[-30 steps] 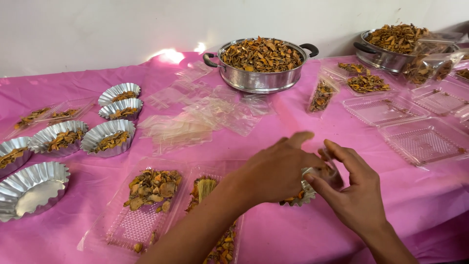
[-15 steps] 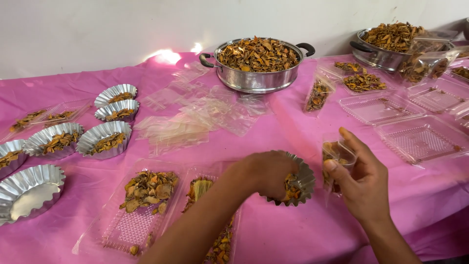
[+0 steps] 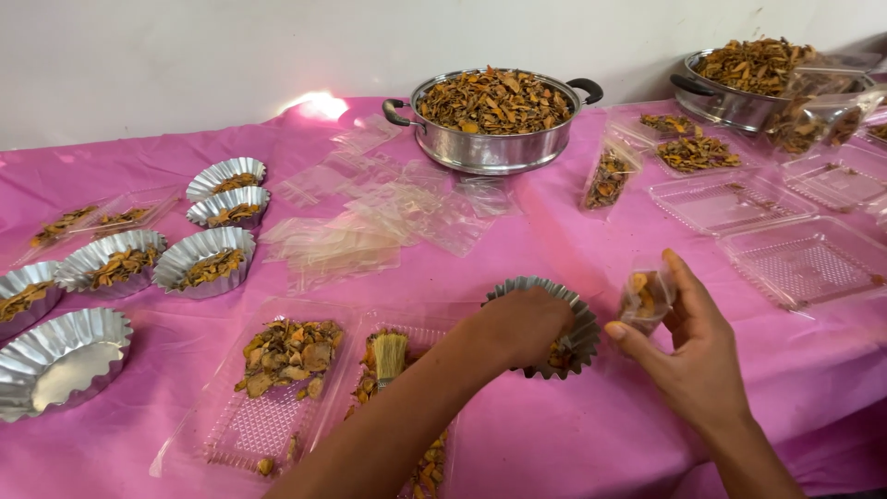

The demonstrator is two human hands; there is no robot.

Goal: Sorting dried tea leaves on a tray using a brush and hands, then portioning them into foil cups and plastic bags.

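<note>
Left hand [image 3: 522, 323] grip clenched on fluted tin [image 3: 575, 334] (tilted), right hand [image 3: 693, 346] pinching small clear bag [image 3: 644, 298] just beside

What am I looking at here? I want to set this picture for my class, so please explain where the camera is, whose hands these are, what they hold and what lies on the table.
The camera sits on a person's head and looks down at their own two bare hands; there is no machine. The left hand grips a fluted silver foil cup, tilted, with dried orange-brown pieces inside. The right hand holds a small clear plastic bag partly filled with the same pieces. Both are above a table with a pink cloth. On it lie more fluted foil cups, some filled and one empty, clear plastic trays, a pile of flat clear bags, and two round steel pots heaped with the dried pieces. A small straw-coloured brush lies in a tray near the left arm.
</note>
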